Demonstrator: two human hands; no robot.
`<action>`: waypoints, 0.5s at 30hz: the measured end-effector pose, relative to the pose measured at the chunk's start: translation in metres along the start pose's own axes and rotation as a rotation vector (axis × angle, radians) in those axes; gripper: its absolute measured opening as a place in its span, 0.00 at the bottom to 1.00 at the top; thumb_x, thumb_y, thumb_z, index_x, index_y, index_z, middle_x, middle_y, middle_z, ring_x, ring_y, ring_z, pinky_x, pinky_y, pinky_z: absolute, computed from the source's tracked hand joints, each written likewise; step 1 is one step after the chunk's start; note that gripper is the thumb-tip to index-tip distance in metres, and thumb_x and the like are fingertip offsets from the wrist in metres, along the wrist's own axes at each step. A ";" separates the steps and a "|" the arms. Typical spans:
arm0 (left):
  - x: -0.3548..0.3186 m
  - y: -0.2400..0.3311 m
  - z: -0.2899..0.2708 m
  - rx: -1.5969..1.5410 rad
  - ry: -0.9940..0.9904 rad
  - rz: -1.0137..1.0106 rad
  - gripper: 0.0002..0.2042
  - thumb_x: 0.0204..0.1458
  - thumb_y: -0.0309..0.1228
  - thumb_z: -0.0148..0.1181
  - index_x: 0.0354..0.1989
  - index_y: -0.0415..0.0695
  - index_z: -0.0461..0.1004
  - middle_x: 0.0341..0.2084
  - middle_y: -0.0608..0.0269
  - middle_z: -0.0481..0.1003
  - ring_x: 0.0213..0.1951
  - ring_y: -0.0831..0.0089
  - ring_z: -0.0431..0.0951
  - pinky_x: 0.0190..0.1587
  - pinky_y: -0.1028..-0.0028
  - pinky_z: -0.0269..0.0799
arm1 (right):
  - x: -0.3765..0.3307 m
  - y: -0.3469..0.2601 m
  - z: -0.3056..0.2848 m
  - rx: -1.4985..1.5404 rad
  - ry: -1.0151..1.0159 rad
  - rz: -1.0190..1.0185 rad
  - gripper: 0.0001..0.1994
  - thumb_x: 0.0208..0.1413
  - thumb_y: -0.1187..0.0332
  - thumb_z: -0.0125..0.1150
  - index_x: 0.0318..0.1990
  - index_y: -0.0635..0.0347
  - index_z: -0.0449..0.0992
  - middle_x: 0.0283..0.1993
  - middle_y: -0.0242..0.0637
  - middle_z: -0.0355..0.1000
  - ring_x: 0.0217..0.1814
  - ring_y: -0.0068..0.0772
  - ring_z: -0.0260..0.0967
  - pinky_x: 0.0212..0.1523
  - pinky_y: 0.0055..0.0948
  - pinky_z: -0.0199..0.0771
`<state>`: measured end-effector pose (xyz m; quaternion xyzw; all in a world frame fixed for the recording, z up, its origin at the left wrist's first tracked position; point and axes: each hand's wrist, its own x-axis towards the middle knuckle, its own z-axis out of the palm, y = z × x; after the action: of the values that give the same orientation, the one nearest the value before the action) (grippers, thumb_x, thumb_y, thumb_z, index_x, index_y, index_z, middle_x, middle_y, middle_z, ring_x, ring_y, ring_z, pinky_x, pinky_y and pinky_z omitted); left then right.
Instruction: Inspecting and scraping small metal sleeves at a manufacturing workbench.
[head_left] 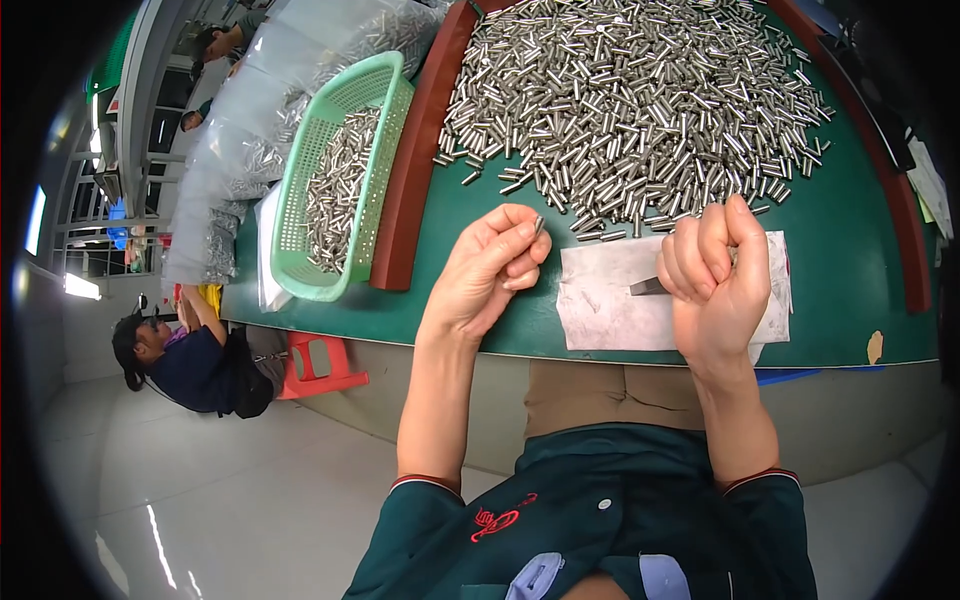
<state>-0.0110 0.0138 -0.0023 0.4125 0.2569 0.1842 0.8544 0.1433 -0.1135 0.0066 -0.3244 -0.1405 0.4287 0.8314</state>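
While the left hand (pixel 490 260) pinches a small metal pin (pixel 539 225) above the desk (pixel 850 260), just left of the pale sheet (pixel 605 312), I judge it from afar as light, hard and slippery, best held by its round sides, my right hand (pixel 722 275) curled around a dark strip (pixel 647 287).

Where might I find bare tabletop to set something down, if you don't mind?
Bare green tabletop lies between the pale sheet and the right dark-red rail, and between the left rail and left hand. The heap of metal pins crowds the far part.
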 end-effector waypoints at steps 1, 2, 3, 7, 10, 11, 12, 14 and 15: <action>0.001 -0.001 0.000 0.012 0.006 -0.002 0.05 0.52 0.27 0.49 0.33 0.39 0.67 0.20 0.63 0.66 0.17 0.86 0.55 0.17 0.86 0.48 | 0.000 0.000 0.000 0.001 0.002 -0.001 0.22 0.59 0.61 0.29 0.11 0.49 0.48 0.07 0.23 0.43 0.09 0.16 0.32 0.12 0.19 0.36; 0.001 -0.001 0.000 0.025 0.010 -0.003 0.05 0.53 0.27 0.49 0.34 0.39 0.67 0.20 0.63 0.67 0.17 0.86 0.55 0.17 0.86 0.49 | 0.000 0.000 -0.001 0.003 0.006 0.000 0.22 0.59 0.61 0.29 0.11 0.49 0.48 0.07 0.23 0.43 0.09 0.16 0.32 0.12 0.19 0.37; 0.001 -0.001 0.000 0.033 0.012 -0.001 0.05 0.53 0.27 0.48 0.35 0.39 0.67 0.20 0.62 0.67 0.17 0.86 0.55 0.17 0.86 0.49 | 0.000 0.000 -0.001 0.018 0.000 -0.007 0.21 0.59 0.62 0.30 0.11 0.50 0.49 0.07 0.24 0.43 0.10 0.16 0.33 0.12 0.19 0.37; 0.000 -0.001 0.001 0.048 0.021 -0.015 0.06 0.54 0.28 0.47 0.35 0.39 0.67 0.20 0.63 0.68 0.16 0.86 0.55 0.17 0.86 0.49 | 0.001 0.000 -0.003 0.053 -0.019 -0.011 0.21 0.58 0.63 0.32 0.12 0.52 0.49 0.08 0.27 0.44 0.11 0.17 0.35 0.12 0.20 0.37; 0.000 -0.001 0.002 0.051 0.032 -0.017 0.07 0.54 0.29 0.47 0.36 0.39 0.67 0.19 0.63 0.68 0.16 0.86 0.55 0.17 0.86 0.49 | 0.000 0.000 -0.003 0.053 -0.019 -0.012 0.21 0.58 0.62 0.32 0.12 0.52 0.49 0.08 0.27 0.44 0.11 0.17 0.35 0.12 0.20 0.37; 0.000 -0.001 0.002 0.053 0.034 -0.018 0.07 0.54 0.29 0.47 0.36 0.39 0.67 0.19 0.63 0.68 0.16 0.86 0.55 0.17 0.86 0.49 | 0.000 0.000 -0.003 0.053 -0.017 -0.010 0.21 0.58 0.62 0.32 0.12 0.52 0.49 0.08 0.27 0.44 0.11 0.17 0.35 0.12 0.20 0.37; 0.000 -0.001 0.002 0.054 0.036 -0.018 0.07 0.54 0.29 0.47 0.36 0.38 0.67 0.19 0.63 0.68 0.16 0.86 0.55 0.17 0.86 0.49 | 0.000 0.000 -0.003 0.053 -0.018 -0.014 0.21 0.58 0.62 0.32 0.12 0.52 0.49 0.08 0.27 0.44 0.11 0.17 0.35 0.12 0.20 0.37; 0.000 -0.001 0.002 0.052 0.027 -0.017 0.07 0.54 0.29 0.47 0.36 0.38 0.67 0.19 0.63 0.67 0.17 0.86 0.55 0.17 0.86 0.49 | 0.000 0.000 -0.004 0.055 -0.015 -0.012 0.21 0.58 0.62 0.32 0.12 0.52 0.49 0.08 0.27 0.44 0.11 0.17 0.35 0.12 0.20 0.37; 0.000 -0.001 0.002 0.046 0.019 -0.012 0.07 0.54 0.29 0.47 0.35 0.38 0.67 0.19 0.64 0.67 0.17 0.86 0.56 0.18 0.86 0.50 | 0.000 0.001 -0.004 0.057 -0.019 -0.017 0.21 0.58 0.62 0.32 0.12 0.52 0.49 0.08 0.27 0.44 0.11 0.17 0.35 0.12 0.20 0.37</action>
<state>-0.0096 0.0120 -0.0020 0.4288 0.2720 0.1768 0.8432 0.1449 -0.1145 0.0035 -0.2952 -0.1387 0.4287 0.8425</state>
